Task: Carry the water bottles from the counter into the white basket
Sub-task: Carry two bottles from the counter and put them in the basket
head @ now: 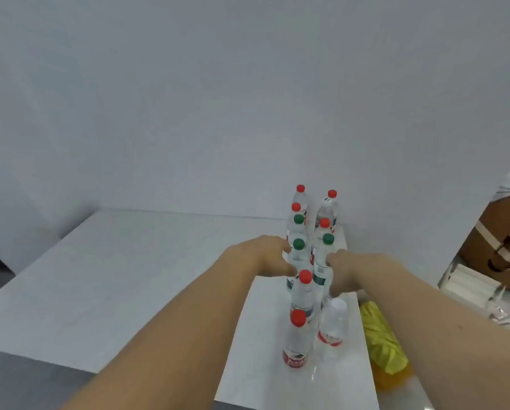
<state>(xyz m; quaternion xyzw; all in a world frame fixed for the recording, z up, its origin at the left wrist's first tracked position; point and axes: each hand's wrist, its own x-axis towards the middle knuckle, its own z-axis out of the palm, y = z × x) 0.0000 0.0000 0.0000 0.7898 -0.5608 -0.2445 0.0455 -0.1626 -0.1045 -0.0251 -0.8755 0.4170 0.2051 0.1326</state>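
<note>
Several clear water bottles stand in two rows on a narrow white counter (277, 380). Nearest are a red-capped bottle (296, 341) and a white-capped bottle (333, 324). Behind them stand another red-capped bottle (303, 294) and two green-capped ones. My left hand (265, 255) curls fingers and thumb round the left green-capped bottle (298, 253). My right hand (347, 272) grips the right green-capped bottle (323, 261) from its right side. More red-capped bottles (330, 208) stand at the back by the wall. No white basket is in view.
A large white table (114, 276) adjoins the counter on the left. A yellow bag (383, 344) lies just right of the counter. Farther right sit a cardboard box (496, 232) and white packaging (469, 282). A plain wall rises behind.
</note>
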